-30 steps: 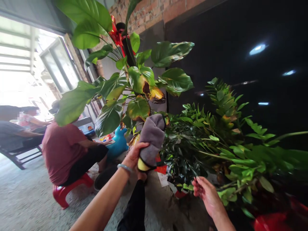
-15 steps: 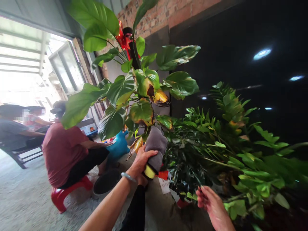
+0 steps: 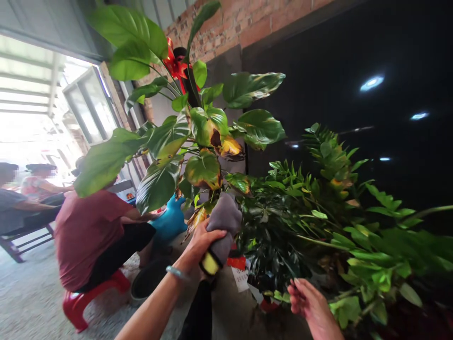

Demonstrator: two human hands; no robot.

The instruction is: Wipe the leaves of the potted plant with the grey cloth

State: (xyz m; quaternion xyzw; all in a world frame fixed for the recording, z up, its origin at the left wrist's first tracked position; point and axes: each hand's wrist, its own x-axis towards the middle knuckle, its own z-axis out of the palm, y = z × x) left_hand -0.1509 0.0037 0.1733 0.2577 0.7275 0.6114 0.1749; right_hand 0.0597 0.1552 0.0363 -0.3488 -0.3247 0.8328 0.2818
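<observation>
My left hand (image 3: 202, 243) is wrapped around a grey cloth (image 3: 226, 219), bunched up, with a yellow part (image 3: 211, 263) at its lower end. The cloth is just below the browned lower leaves of a tall broad-leaved plant (image 3: 205, 167). At the lower right, my right hand (image 3: 308, 300) is closed in a pinch at the edge of a dark bushy plant (image 3: 276, 241). A thin leaf (image 3: 289, 270) runs from its fingertips up into the foliage; its exact hold is partly hidden.
A person (image 3: 88, 231) in a red shirt sits on a red stool (image 3: 79, 307) at left, beside a blue object (image 3: 170, 219) and a dark basin (image 3: 150, 281). Other people sit farther back. Feathery green plants (image 3: 382, 255) spread at right before a dark shiny wall (image 3: 318, 71).
The view has shifted slightly, so the plants and people sit further left and a little lower. The left hand and grey cloth have tilted slightly; the right hand keeps its pinch.
</observation>
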